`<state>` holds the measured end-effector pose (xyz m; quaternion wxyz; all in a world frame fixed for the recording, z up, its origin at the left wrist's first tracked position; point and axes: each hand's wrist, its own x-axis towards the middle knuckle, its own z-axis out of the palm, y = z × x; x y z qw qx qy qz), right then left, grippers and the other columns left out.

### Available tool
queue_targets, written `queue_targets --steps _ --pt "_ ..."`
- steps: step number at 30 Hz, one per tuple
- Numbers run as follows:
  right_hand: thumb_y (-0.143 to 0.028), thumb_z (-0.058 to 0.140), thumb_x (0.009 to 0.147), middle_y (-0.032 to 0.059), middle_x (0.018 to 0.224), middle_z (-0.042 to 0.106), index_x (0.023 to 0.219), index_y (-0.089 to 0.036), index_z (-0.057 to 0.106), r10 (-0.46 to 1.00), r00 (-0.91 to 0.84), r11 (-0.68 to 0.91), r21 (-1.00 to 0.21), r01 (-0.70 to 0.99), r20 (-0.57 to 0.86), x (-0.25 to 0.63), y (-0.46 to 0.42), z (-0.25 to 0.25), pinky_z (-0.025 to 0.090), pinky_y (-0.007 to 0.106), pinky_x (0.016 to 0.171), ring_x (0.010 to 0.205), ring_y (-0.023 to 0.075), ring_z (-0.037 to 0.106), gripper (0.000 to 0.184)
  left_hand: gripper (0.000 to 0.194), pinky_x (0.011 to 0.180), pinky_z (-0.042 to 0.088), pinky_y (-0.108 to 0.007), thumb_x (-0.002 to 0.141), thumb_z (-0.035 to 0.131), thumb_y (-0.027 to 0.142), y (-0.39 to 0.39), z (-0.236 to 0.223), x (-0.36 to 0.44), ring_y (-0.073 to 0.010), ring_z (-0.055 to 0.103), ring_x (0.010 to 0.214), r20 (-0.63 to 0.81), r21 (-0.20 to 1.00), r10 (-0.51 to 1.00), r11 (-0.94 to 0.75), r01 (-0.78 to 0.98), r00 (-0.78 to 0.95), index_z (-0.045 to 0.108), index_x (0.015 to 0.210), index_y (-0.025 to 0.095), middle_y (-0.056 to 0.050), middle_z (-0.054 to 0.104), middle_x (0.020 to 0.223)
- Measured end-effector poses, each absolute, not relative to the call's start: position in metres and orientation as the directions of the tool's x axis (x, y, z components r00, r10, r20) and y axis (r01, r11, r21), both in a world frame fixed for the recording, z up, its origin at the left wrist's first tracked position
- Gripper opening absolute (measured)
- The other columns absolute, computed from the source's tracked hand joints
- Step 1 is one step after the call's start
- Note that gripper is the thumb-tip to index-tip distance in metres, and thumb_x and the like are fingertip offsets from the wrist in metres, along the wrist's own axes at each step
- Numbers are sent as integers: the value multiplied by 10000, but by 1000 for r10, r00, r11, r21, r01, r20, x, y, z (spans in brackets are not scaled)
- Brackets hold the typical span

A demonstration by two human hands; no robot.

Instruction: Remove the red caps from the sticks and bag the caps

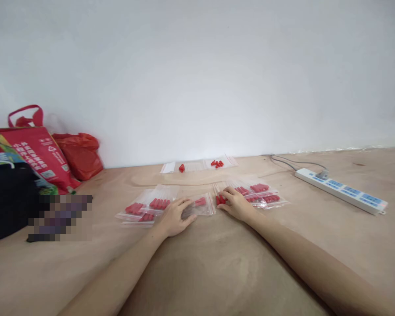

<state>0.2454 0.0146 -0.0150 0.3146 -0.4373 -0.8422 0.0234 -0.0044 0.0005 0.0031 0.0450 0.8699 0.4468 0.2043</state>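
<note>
My left hand [176, 218] lies on a clear zip bag [209, 209], its thumb apart from the fingers. Inside that bag, small red pieces [200, 201] show just past the fingertips. My right hand [236, 204] has its fingers curled and closed over a few other red pieces [220, 199], at the edge of another clear bag. Left of my left hand are several overlapping zip bags [164, 193] with rows of red, tube-like pieces [159, 203]. More filled zip bags [276, 192] lie on the right, partly behind my right hand.
Against the wall lie clear bags [195, 166] with loose red pieces [217, 163] on and beside them. A white power strip [344, 189] with a plugged-in grey cable is on the right. Red shopping bags [36, 149] and a black bag [11, 199] stand on the left.
</note>
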Motion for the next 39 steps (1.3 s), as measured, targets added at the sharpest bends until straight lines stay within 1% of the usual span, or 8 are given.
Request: queue_targets --steps 5,8,14,19,21,26,33,39 --pt "-264 654 679 70 932 523 996 -175 523 779 -372 591 -391 705 505 249 17 -16 461 324 716 789 176 542 354 452 926 393 -375 767 500 425 2 0 -5 -229 490 1085 285 247 820 -563 788 496 512 1156 195 -89 516 1201" --pt "-174 608 693 62 925 527 1018 -168 508 787 -376 591 -424 686 489 252 18 -16 454 287 704 765 151 546 340 462 938 383 -380 766 499 429 2 0 -6 -232 481 1100 270 249 829 -551 796 490 508 1164 195 -91 507 1215" --pt "-56 438 729 57 891 550 964 -173 528 764 -425 591 -260 764 486 251 14 -13 404 266 712 800 155 531 278 461 943 377 -383 770 494 437 3 -1 -7 -232 476 1105 271 259 825 -559 788 497 508 1166 200 -87 505 1219" --pt "-266 519 766 67 864 589 972 -166 537 736 -481 609 -153 779 476 245 6 -10 357 304 736 833 196 521 230 459 942 379 -387 769 500 444 4 -2 -7 -236 477 1105 269 268 824 -561 783 499 510 1165 212 -80 510 1214" --pt "-321 523 773 65 848 599 961 -165 544 733 -450 605 -186 774 510 244 5 -9 340 304 729 813 189 521 245 461 947 375 -392 773 493 447 4 -2 -7 -239 472 1112 263 266 823 -563 782 503 507 1169 211 -82 506 1219" --pt "-261 502 791 31 749 610 814 -182 609 775 -324 557 -345 755 543 242 6 -7 299 293 710 739 152 509 135 466 941 387 -372 771 497 444 2 1 -7 -226 477 1110 268 253 798 -599 760 540 505 1170 203 -85 504 1225" --pt "-354 581 747 14 747 615 822 -241 659 795 -444 581 -307 754 413 232 -4 1 228 314 713 785 167 474 157 359 946 382 -378 872 331 341 -4 6 -3 -194 474 1118 270 223 746 -664 714 609 537 1139 216 -53 550 1185" --pt "-466 539 759 39 887 599 911 -215 613 795 -486 580 -219 785 363 219 -7 5 218 315 706 878 193 458 303 424 958 373 -402 773 496 347 -6 5 -1 -227 464 1133 262 216 755 -653 726 601 507 1174 210 -71 530 1209"
